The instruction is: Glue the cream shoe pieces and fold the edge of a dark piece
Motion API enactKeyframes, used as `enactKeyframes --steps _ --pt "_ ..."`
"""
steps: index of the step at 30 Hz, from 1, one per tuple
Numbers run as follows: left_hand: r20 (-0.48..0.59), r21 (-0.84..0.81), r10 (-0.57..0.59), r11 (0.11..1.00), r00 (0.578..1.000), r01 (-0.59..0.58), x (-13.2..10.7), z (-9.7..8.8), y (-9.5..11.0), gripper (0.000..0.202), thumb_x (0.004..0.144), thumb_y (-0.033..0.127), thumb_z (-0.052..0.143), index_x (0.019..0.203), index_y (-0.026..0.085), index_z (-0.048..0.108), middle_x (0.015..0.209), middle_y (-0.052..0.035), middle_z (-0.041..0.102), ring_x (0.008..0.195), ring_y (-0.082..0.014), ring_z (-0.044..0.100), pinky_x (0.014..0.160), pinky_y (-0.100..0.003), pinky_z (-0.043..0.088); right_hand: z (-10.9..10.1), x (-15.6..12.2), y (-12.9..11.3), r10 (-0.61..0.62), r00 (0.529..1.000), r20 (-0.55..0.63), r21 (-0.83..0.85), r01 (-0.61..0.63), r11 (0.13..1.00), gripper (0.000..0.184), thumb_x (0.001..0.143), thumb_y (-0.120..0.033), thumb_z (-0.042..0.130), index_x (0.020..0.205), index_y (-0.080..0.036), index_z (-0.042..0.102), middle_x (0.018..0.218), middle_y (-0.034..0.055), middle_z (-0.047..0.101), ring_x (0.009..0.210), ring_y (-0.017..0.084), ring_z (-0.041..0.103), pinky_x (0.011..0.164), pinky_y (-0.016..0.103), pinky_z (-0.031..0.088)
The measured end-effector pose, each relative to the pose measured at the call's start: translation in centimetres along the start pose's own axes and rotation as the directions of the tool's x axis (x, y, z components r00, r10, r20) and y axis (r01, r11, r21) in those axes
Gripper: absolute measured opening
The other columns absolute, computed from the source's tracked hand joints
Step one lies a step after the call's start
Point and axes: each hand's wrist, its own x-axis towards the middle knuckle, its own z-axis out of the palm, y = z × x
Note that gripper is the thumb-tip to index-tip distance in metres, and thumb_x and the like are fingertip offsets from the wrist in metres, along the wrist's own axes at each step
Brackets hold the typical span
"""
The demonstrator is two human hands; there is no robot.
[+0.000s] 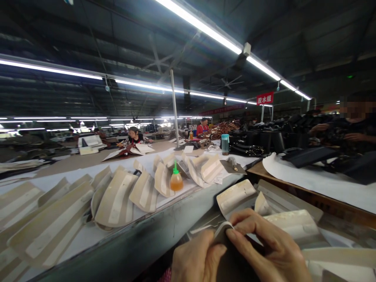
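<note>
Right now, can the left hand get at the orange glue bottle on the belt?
Probably yes. The left hand is pinching a curved piece together with the right hand, so it must let go first. The glue bottle stands upright with open space ahead of it.

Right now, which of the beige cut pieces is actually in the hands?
The curved-edged piece at bottom centre, pinched between left hand and right hand; the other pieces lie untouched on the white-covered table.

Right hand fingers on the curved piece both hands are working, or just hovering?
Touching. Head view: right hand fingertips press on the curved piece's edge, with the left hand beneath.
</note>
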Motion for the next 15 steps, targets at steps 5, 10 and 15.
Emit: enactKeyframes --steps 5,10,15 --pt "-0.036 0.004 0.048 0.999 0.998 -0.048 0.07 -0.01 -0.2 0.031 0.104 0.027 0.039 0.079 0.02 0.056 0.053 0.0034 0.058 0.041 -0.0105 0.058 0.044 -0.019 0.04 0.17 0.02 -0.02 0.004 0.999 0.038 0.02 -0.005 1.0 0.023 0.09 -0.033 0.071 0.07 -0.024 0.064 0.079 -0.0007 0.067 0.068 0.016 0.066 0.069 0.02 0.053" --pt "-0.137 -0.019 0.133 0.99 0.982 -0.137 0.13 0.31 -0.15 0.027 0.103 0.025 0.04 0.082 0.02 0.056 0.055 0.0024 0.062 0.041 -0.0107 0.059 0.046 -0.019 0.042 0.09 0.21 -0.07 0.13 0.989 0.064 0.156 -0.138 0.978 0.028 0.085 -0.039 0.075 0.066 -0.022 0.063 0.078 0.0002 0.067 0.069 0.017 0.064 0.068 0.022 0.05" --pt "-0.169 0.044 0.229 0.973 0.959 -0.225 0.15 0.25 -0.2 0.029 0.104 0.023 0.04 0.083 0.019 0.06 0.051 0.0023 0.06 0.038 -0.0106 0.058 0.044 -0.019 0.044 0.19 0.18 -0.23 0.234 0.961 0.148 0.332 -0.271 0.904 0.031 0.082 -0.042 0.079 0.064 -0.02 0.067 0.078 0.0009 0.065 0.07 0.016 0.063 0.064 0.021 0.05"
